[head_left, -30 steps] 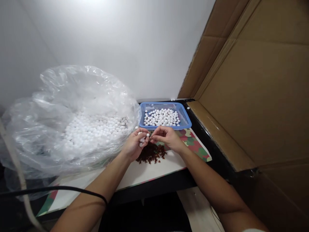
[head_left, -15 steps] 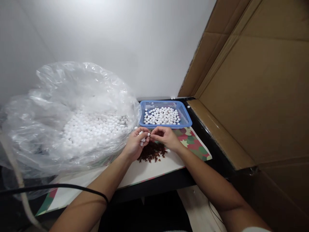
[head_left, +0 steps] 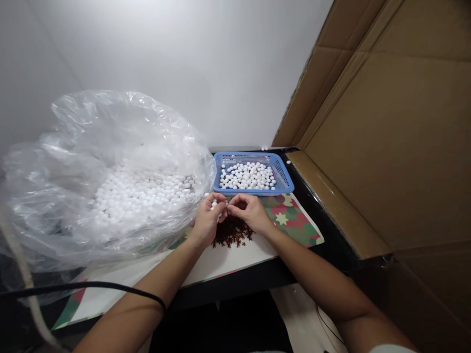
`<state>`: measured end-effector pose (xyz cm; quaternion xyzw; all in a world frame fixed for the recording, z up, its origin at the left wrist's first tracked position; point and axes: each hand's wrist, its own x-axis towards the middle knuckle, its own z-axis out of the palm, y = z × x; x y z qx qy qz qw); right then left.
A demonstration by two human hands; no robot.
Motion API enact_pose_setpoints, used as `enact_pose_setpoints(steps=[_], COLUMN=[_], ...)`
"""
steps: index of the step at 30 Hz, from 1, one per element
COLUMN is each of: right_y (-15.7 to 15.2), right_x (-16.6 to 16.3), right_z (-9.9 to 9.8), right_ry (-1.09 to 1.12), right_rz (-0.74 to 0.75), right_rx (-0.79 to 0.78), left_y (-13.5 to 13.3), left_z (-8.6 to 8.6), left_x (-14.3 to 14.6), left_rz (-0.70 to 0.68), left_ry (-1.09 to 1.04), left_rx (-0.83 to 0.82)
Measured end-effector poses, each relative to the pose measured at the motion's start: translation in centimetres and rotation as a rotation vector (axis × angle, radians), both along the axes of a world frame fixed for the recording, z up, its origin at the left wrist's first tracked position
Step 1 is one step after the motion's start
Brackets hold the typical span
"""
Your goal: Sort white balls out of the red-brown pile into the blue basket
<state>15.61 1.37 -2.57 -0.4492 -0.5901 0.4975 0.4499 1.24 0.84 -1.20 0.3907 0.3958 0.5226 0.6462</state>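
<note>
My left hand (head_left: 206, 219) is curled around a few small white balls (head_left: 214, 204), held just above a heap of dark brown-red bits (head_left: 231, 233) on the white board. My right hand (head_left: 249, 212) meets it fingertip to fingertip, pinched at one of those balls; what the pinch holds is too small to make out. Right behind the hands stands a blue plastic basket (head_left: 287, 176) with several white balls in it. At the left, a big clear plastic bag (head_left: 91, 162) lies open, full of the same white balls.
A large brown cardboard box (head_left: 386, 137) with open flaps fills the right side. A camouflage-pattern sheet (head_left: 294, 220) lies under the white board. A black cable (head_left: 91, 287) crosses the lower left. A white wall closes the back.
Both hands have stayed together over the brown heap, shifting only slightly; fewer white balls show in the left hand as its fingers curl closer.
</note>
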Motion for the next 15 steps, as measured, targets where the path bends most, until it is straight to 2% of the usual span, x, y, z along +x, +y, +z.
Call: enact_pose_setpoints(steps=[6,9,12,15], right_y=[0.03,-0.06,-0.22,-0.22], right_x=[-0.53,-0.45,-0.41,-0.54], right_z=[-0.03,0.31,0.64,0.56], right_ry=[0.089,0.141,0.091,0.026], right_rz=[-0.03,-0.004,0.074,0.071], right_rx=[-0.046,-0.021,0.029,0.055], left_y=[-0.02,0.02,0.07,0.21], left_z=[0.0,0.3,0.52,0.5], left_x=[-0.19,-0.33,-0.37,-0.33], left_rz=[-0.016,-0.031,-0.011,-0.002], left_ry=[0.041,0.033,0.004,-0.018], left_rx=[0.036,0.011,-0.032,-0.069])
